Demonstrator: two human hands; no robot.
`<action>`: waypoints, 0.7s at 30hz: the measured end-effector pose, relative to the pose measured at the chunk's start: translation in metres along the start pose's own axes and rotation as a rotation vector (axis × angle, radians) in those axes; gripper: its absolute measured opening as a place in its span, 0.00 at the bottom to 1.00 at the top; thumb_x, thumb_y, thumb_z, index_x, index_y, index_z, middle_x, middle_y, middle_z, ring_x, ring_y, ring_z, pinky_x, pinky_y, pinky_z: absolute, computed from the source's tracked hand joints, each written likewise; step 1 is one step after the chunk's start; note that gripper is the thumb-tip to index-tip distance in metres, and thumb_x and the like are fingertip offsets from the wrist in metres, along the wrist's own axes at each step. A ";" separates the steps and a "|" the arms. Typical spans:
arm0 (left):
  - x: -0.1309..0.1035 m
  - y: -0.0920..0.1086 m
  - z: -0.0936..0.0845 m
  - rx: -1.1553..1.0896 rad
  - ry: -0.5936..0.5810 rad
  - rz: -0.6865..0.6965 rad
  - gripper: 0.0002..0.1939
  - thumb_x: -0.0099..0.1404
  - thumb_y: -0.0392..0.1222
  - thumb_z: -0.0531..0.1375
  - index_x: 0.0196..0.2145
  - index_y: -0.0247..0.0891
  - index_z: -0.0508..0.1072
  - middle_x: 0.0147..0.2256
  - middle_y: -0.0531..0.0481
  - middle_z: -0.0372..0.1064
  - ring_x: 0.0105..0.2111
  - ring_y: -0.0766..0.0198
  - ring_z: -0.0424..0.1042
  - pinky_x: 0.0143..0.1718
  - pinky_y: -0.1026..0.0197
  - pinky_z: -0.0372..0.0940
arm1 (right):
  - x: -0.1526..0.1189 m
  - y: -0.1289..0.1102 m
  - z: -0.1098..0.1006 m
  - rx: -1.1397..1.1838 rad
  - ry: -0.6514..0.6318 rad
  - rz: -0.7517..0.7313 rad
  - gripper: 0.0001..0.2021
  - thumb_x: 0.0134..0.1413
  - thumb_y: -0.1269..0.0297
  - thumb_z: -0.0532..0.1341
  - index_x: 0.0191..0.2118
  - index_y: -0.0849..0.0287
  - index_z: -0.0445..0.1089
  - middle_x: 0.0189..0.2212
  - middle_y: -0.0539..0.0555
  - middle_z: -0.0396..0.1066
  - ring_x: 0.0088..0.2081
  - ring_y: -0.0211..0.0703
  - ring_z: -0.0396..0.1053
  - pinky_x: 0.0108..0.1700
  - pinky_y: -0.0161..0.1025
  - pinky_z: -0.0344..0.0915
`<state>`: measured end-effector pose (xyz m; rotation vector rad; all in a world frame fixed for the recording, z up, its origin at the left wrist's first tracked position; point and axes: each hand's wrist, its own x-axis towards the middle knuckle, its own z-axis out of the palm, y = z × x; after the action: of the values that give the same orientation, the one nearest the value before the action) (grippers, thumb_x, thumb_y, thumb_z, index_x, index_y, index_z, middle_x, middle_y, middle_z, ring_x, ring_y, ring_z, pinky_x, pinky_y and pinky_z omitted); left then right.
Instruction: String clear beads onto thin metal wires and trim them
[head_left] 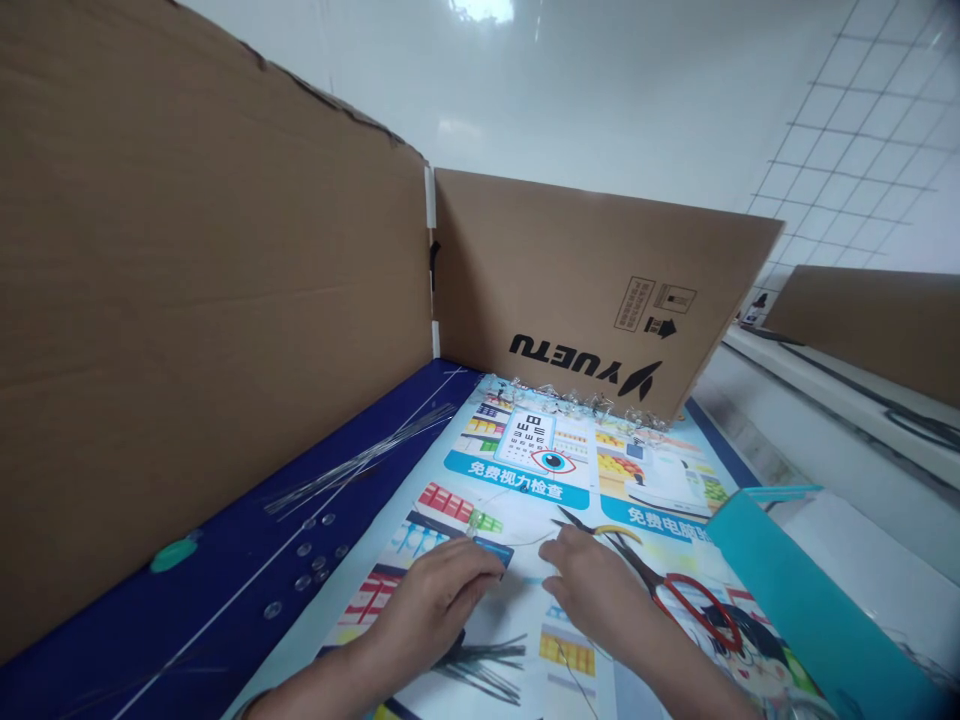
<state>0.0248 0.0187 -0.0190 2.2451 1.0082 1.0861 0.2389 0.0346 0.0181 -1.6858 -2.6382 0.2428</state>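
Wire (529, 543), lower centre: looks light, springy, easily kinked; best pinched near an end.
Left hand (444, 588): curled; I can't tell its grip.
Right hand (583, 572): fingertips pinching wire.

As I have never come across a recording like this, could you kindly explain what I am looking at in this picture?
There is no machine here: these are a person's bare left hand and right hand. The single picture comes from a camera worn on the head, looking forward and down. Cardboard walls stand to the left and behind. Below lie a printed sheet and, to its left, a dark blue surface bearing pale thin strands and small clear round pieces. Red-handled scissors lie by the right hand; darker strands lie below the left. A fine strand seems to run between the hands, but it is too thin to tell how it is held.
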 end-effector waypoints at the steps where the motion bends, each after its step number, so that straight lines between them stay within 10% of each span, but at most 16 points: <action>1: 0.000 0.000 0.000 -0.003 0.002 -0.006 0.08 0.64 0.34 0.50 0.34 0.38 0.69 0.29 0.50 0.69 0.31 0.66 0.66 0.32 0.64 0.60 | 0.000 0.002 -0.002 0.032 -0.018 -0.020 0.10 0.49 0.69 0.56 0.38 0.54 0.69 0.38 0.55 0.67 0.39 0.45 0.66 0.37 0.37 0.58; 13: 0.001 -0.001 -0.001 -0.017 -0.021 -0.043 0.07 0.63 0.33 0.52 0.34 0.38 0.70 0.30 0.51 0.69 0.31 0.66 0.66 0.33 0.65 0.60 | -0.010 0.043 -0.027 0.058 -0.119 -0.017 0.08 0.40 0.67 0.59 0.31 0.54 0.69 0.31 0.50 0.70 0.30 0.41 0.65 0.26 0.33 0.48; 21: 0.000 0.000 -0.001 -0.035 -0.019 -0.030 0.07 0.63 0.33 0.52 0.33 0.39 0.70 0.29 0.51 0.69 0.31 0.67 0.67 0.33 0.66 0.60 | -0.006 0.028 -0.010 0.140 -0.083 -0.109 0.08 0.40 0.75 0.55 0.27 0.56 0.68 0.24 0.49 0.69 0.27 0.38 0.63 0.25 0.33 0.48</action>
<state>0.0245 0.0191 -0.0184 2.2012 1.0051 1.0600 0.2675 0.0416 0.0246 -1.5176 -2.6886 0.4939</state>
